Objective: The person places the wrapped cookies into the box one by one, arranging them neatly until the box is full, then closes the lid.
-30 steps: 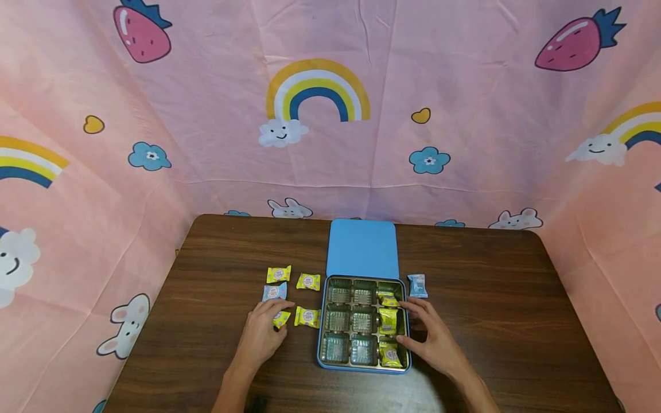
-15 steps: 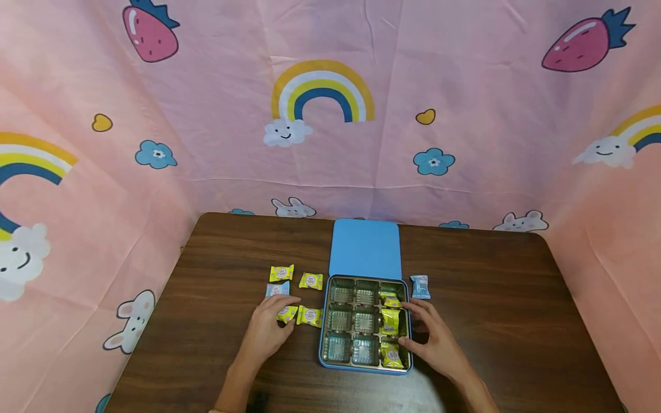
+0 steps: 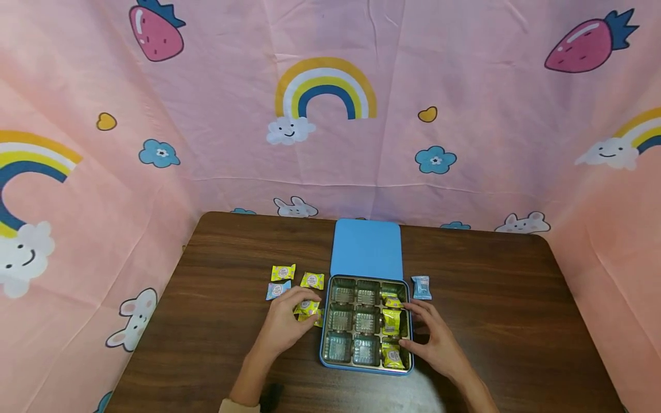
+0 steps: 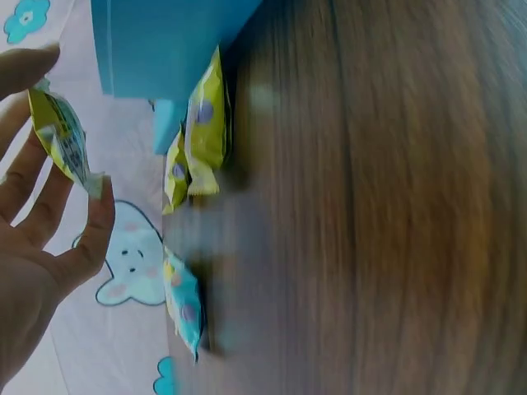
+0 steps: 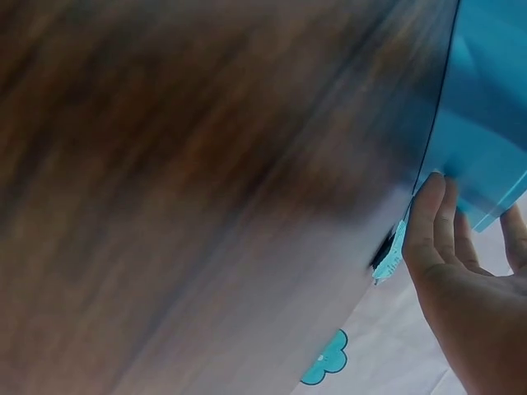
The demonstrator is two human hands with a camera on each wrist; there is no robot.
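My left hand (image 3: 284, 324) pinches a small yellow wrapped candy (image 4: 62, 136) between thumb and fingers, raised off the table. In the head view it hangs over another yellow candy (image 3: 319, 319) lying left of the tin. A blue hinged tin (image 3: 366, 368) stands with its lid (image 3: 366, 248) up and back. Inside is a tray of small square compartments; its right column holds yellow candies (image 3: 391, 322), and the middle and left columns are bare. My right hand (image 3: 436, 344) holds the tin's right side, thumb and index finger at the rim, other fingers along the outer wall.
Left of the tin lie two more yellow candies, one at the back (image 3: 283, 272) and one nearer the tin (image 3: 312, 280), plus a blue candy (image 3: 279, 289). Another blue candy (image 3: 421, 287) lies right of the tin. Patterned pink cloth (image 3: 330, 155) encloses the brown table (image 3: 496, 287).
My left hand has picked up a yellow candy from the table and moved right with it towards the tin. The right hand keeps its place on the tin. The head view has shifted slightly.
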